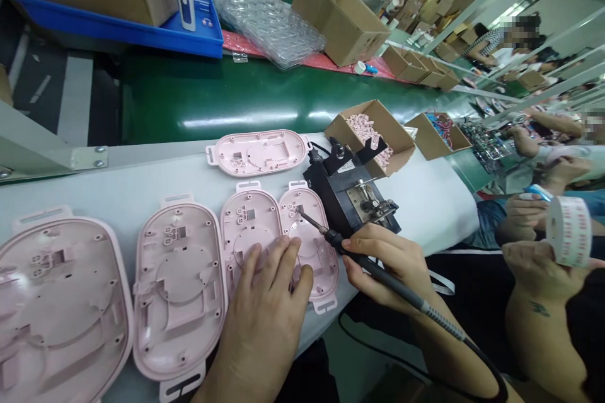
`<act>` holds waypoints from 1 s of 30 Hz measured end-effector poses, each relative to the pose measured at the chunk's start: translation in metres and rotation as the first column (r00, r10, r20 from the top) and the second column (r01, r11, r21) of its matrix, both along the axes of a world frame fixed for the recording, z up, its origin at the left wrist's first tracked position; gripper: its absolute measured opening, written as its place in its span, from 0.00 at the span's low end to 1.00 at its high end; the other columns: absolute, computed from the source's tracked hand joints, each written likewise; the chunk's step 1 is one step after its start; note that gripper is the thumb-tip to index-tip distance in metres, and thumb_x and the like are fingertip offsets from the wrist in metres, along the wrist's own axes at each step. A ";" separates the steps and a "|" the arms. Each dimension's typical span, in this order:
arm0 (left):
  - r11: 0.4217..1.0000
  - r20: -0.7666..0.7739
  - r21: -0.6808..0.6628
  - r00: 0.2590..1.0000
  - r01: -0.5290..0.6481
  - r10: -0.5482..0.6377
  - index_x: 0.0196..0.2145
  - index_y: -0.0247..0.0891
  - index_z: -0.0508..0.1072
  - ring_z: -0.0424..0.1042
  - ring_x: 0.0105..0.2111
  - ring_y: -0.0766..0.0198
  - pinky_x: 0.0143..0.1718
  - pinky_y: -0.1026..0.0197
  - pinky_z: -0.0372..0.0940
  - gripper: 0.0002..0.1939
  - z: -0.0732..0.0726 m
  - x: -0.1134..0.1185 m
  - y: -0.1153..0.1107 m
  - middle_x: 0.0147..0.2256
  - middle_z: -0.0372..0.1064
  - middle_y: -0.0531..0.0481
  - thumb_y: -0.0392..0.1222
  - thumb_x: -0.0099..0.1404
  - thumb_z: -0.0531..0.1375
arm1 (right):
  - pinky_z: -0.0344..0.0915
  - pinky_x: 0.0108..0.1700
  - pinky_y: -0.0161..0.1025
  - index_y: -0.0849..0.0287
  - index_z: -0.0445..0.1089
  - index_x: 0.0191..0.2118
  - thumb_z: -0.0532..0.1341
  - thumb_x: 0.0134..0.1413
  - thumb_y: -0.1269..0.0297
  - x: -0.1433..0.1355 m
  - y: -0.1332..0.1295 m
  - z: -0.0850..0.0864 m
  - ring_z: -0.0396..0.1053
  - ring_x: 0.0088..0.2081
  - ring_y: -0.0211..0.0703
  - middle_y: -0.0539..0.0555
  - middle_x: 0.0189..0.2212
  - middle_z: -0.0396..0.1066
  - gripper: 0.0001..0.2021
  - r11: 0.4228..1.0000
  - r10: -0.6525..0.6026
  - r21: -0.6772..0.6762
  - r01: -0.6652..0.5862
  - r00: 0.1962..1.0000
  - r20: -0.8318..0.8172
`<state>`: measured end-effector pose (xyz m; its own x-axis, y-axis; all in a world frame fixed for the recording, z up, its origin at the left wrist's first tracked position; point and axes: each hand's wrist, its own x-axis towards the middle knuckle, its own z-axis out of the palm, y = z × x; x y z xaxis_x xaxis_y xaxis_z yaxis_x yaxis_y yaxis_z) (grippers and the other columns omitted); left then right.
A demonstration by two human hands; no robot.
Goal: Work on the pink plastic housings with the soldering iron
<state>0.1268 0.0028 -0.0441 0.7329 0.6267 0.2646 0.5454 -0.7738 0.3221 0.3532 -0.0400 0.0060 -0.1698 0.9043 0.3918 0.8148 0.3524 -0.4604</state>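
Note:
In my right hand (390,261) is a black soldering iron (378,272), gripped like a pen. Its metal tip reaches the small fittings near the top of the rightmost pink plastic shell (321,258). My left hand (267,302) lies with fingers stretched over the lower part of that shell and the pink shell beside it (250,200). To the left are another pink shell (184,327) and a larger-looking one (75,334), hollow sides up. One more pink shell (259,165) lies crosswise behind them. A black metal soldering feeder or stand (340,186) sits right of the shells.
A cardboard box (401,138) of small pink parts stands behind the black device, beside a box with wires (435,145). Beyond runs a green conveyor belt (198,97). A blue tray (142,34) is at far left. At right, a co-worker's hand holds a label roll (570,231).

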 end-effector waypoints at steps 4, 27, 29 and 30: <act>1.000 0.007 0.008 1.000 0.000 0.000 0.47 0.42 0.75 0.64 0.62 0.48 0.61 0.37 0.63 0.12 0.003 0.001 0.001 0.62 0.67 0.45 0.35 0.67 0.57 | 0.74 0.36 0.36 0.58 0.71 0.46 0.67 0.52 0.78 -0.001 -0.001 0.002 0.74 0.36 0.38 0.54 0.36 0.74 0.16 1.000 0.009 -0.030 -0.009 1.000 -0.003; 1.000 0.006 -0.025 1.000 -0.008 0.008 0.48 0.43 0.75 0.63 0.64 0.50 0.62 0.39 0.65 0.13 0.007 -0.001 0.000 0.62 0.67 0.45 0.36 0.66 0.59 | 0.72 0.38 0.32 0.58 0.72 0.46 0.66 0.53 0.78 -0.007 0.003 0.014 0.74 0.36 0.35 0.53 0.37 0.74 0.15 0.986 0.027 -0.167 -0.031 0.999 -0.028; 1.000 0.013 -0.025 1.000 -0.008 0.008 0.48 0.43 0.75 0.64 0.63 0.49 0.62 0.38 0.65 0.13 0.008 -0.002 0.000 0.62 0.67 0.44 0.37 0.66 0.59 | 0.72 0.38 0.32 0.57 0.72 0.46 0.66 0.54 0.77 -0.008 0.004 0.013 0.74 0.36 0.35 0.53 0.37 0.74 0.14 0.985 0.026 -0.168 -0.030 0.999 -0.030; 1.000 0.014 -0.028 1.000 -0.008 0.008 0.48 0.43 0.75 0.64 0.63 0.49 0.62 0.38 0.65 0.13 0.009 -0.002 0.000 0.62 0.68 0.44 0.37 0.67 0.59 | 0.72 0.38 0.32 0.57 0.72 0.46 0.65 0.55 0.77 -0.008 0.004 0.013 0.74 0.36 0.35 0.53 0.37 0.74 0.14 0.986 0.024 -0.165 -0.029 0.999 -0.030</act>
<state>0.1245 0.0025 -0.0352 0.7243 0.6397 0.2570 0.5468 -0.7601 0.3509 0.3451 -0.0361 0.0193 -0.1853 0.9524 0.2421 0.7921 0.2905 -0.5368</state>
